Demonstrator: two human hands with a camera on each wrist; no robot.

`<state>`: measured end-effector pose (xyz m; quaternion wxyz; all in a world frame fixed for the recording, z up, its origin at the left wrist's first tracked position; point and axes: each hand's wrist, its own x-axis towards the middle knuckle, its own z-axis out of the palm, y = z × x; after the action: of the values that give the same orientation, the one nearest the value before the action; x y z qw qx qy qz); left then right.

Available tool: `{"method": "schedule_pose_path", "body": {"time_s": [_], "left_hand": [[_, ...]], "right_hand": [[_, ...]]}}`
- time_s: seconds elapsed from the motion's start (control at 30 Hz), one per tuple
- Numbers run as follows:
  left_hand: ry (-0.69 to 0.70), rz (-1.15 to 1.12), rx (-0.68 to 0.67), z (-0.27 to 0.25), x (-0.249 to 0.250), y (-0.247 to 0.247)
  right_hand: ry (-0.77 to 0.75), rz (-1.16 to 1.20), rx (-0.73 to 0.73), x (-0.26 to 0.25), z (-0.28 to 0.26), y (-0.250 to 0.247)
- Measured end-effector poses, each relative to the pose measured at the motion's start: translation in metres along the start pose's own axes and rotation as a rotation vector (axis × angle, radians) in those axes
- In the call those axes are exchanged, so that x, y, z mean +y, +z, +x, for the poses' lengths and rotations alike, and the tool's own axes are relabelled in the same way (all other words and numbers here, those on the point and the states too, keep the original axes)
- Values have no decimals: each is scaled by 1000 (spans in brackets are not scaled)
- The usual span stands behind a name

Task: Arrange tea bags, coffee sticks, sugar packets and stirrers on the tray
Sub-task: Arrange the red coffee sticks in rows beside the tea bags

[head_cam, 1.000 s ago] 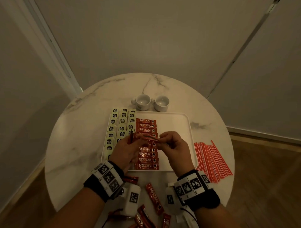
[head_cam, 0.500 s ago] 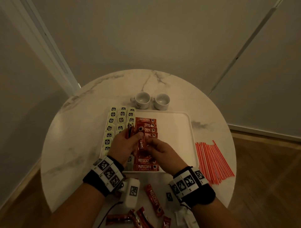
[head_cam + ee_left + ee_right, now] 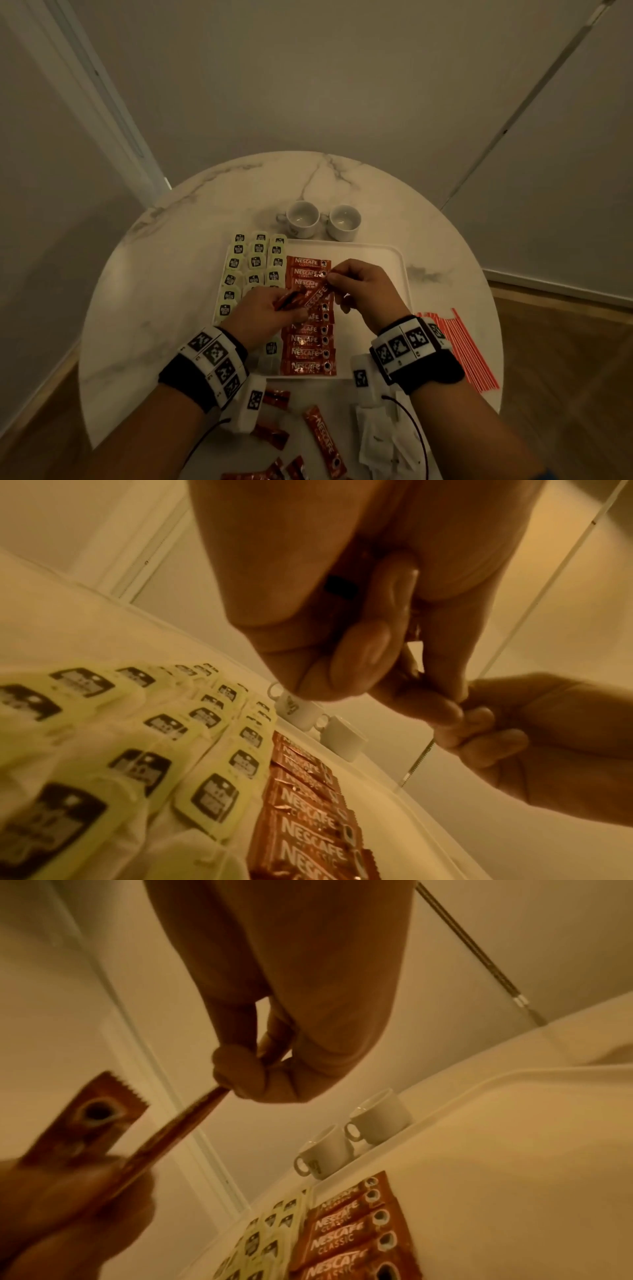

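Fingertips (image 3: 330, 278) of my right hand (image 3: 364, 291) pinch one end of a red foil coffee stick (image 3: 317, 296), pulled out since a moment ago from the spare sticks my left hand (image 3: 263, 313) grips. It goes next into the red row (image 3: 308, 353) on the white rectangular plastic tray (image 3: 399, 260), beside the pale-green tea bags (image 3: 255, 262).

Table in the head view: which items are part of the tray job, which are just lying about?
Job:
- tray
- tea bags
- coffee sticks in a row
- coffee stick, held by left hand and right hand
- loose coffee sticks
- stirrers
- white packets

Lying about:
- two cups
- wrist bands
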<state>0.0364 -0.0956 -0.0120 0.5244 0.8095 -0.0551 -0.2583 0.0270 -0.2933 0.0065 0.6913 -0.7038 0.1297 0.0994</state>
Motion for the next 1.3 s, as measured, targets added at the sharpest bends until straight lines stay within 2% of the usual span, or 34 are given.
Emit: {"method": "schedule_pose_path", "body": {"time_s": [0.07, 0.13, 0.2, 0.27, 0.37, 0.5, 1.07, 1.3], "left_hand": [[-9, 47, 36, 2, -5, -6], [-27, 22, 164, 5, -10, -11], [-69, -39, 305, 7, -14, -14], [-94, -97, 350, 7, -13, -15], [-89, -163, 296, 6, -11, -13], [-71, -163, 297, 7, -16, -17], [-56, -161, 306, 16, -32, -21], [-62, -153, 285, 18, -33, -18]], "right_hand": [[54, 137, 71, 0, 11, -8], [83, 266, 148, 1, 26, -16], [116, 296, 188, 4, 43, -19], [165, 256, 215, 10, 59, -16], [208, 95, 282, 22, 83, -9], [143, -138, 355, 30, 104, -2], [111, -380, 264, 45, 131, 4], [-9, -842, 191, 43, 130, 9]]}}
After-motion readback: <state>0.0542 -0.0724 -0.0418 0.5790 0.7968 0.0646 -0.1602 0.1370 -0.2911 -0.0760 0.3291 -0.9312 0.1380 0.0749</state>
